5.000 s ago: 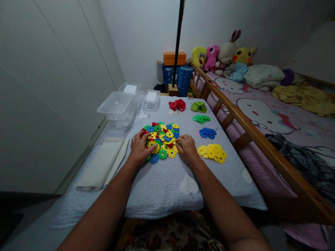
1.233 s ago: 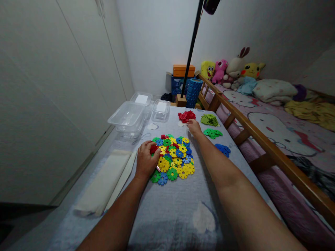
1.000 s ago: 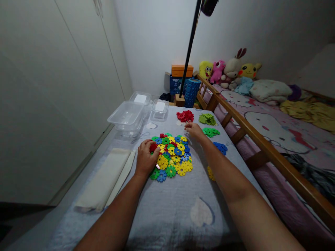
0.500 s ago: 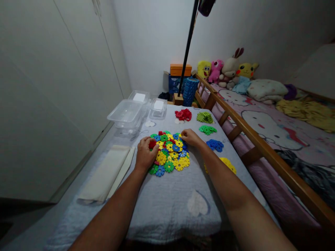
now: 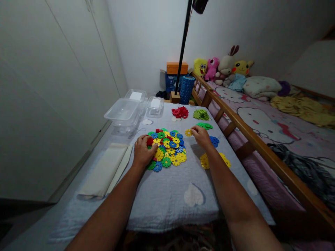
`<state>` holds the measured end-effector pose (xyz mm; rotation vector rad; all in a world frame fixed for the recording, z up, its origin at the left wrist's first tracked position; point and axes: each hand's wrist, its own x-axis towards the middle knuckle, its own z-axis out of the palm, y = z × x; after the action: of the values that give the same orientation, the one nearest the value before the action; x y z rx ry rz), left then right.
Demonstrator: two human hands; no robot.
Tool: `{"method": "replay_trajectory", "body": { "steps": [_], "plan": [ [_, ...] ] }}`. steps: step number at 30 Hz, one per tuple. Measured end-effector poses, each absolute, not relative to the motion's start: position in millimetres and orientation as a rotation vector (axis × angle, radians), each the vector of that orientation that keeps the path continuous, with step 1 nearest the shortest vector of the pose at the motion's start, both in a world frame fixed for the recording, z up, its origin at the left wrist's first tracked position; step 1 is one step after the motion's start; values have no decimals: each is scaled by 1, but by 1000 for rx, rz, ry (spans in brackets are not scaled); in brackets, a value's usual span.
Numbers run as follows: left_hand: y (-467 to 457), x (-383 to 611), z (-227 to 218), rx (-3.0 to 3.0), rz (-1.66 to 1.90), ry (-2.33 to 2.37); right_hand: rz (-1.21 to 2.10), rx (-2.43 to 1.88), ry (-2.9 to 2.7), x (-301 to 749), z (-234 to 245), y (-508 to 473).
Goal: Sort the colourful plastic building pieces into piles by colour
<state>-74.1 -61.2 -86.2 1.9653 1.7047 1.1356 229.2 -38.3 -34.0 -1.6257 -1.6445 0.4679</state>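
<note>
Right hand [image 5: 201, 135] pinching one yellow disc [image 5: 188, 132] at its edge, just right of the mixed pile [image 5: 166, 148] and clear of it. Left hand [image 5: 142, 153] resting half curled on the left edge of the mixed pile, a red disc [image 5: 149, 142] under thumb and fingers; cannot tell if really gripped.

Possible trouble: thin edge grip on the yellow disc, so could slip and drop back among the mixed pile. Forearm lying over the yellow heap [image 5: 205, 161], right of the mixed pile, so could scatter it. Soft quilt [image 5: 170, 188] over the desk, so discs may tilt or slide.

Beyond the mixed pile: red heap [image 5: 180, 112], clear boxes [image 5: 124, 112]. Far right of it: wooden bed rail [image 5: 251, 134], plush toys [image 5: 222, 66]. White wall on the left.
</note>
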Motion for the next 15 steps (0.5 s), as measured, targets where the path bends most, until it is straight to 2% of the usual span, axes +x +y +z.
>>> {"method": "replay_trajectory", "body": {
  "steps": [4, 8, 11, 15],
  "plan": [
    [-74, -73, -87, 2038, 977, 1712, 672, -1622, -1737, 254, -22, -80],
    [-87, -77, -88, 2128, 840, 1688, 731, -1689, -1789, 269, -19, -117],
    [-91, -80, -89, 2170, 777, 1667, 723, -1751, -1824, 278, -22, -136],
    [-91, -83, -90, 2199, 713, 1650, 556, -1872, -1919, 290, -30, -147]
  ]
}}
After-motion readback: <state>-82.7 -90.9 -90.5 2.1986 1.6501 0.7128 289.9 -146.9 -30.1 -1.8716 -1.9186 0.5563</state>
